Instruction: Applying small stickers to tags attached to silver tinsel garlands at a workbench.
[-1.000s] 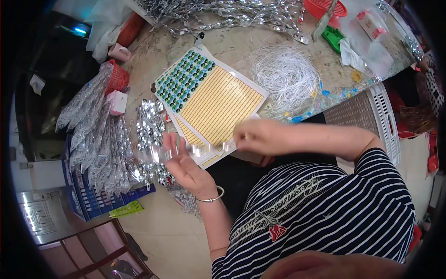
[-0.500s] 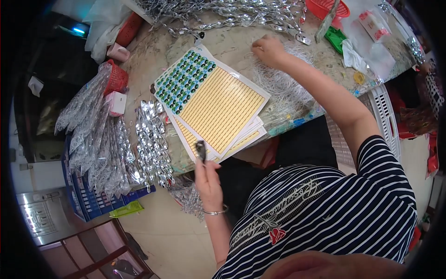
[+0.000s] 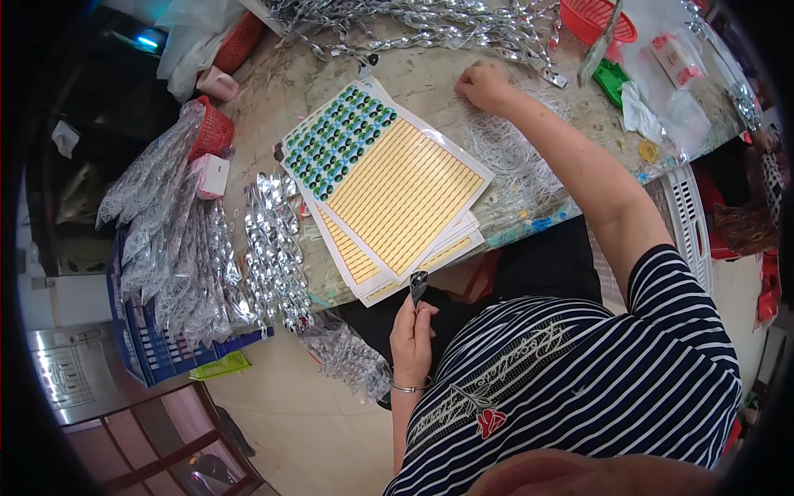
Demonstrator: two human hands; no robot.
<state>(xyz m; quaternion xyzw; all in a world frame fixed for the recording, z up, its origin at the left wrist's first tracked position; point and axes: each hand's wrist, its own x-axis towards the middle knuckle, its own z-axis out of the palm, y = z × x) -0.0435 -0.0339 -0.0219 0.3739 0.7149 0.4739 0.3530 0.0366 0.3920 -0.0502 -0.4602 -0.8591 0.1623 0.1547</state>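
Below the sticker sheets [image 3: 397,190], left hand [image 3: 412,335] pinches a silver leaf piece [image 3: 418,285].

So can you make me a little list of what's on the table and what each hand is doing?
left hand: holds a small dark leaf-shaped piece at the table edge
right hand: fist resting on a tangle of white threads
middle of table: stacked sticker sheets, yellow rows, green-blue dots at one end
left side: shiny silver pieces
far edge: red basket
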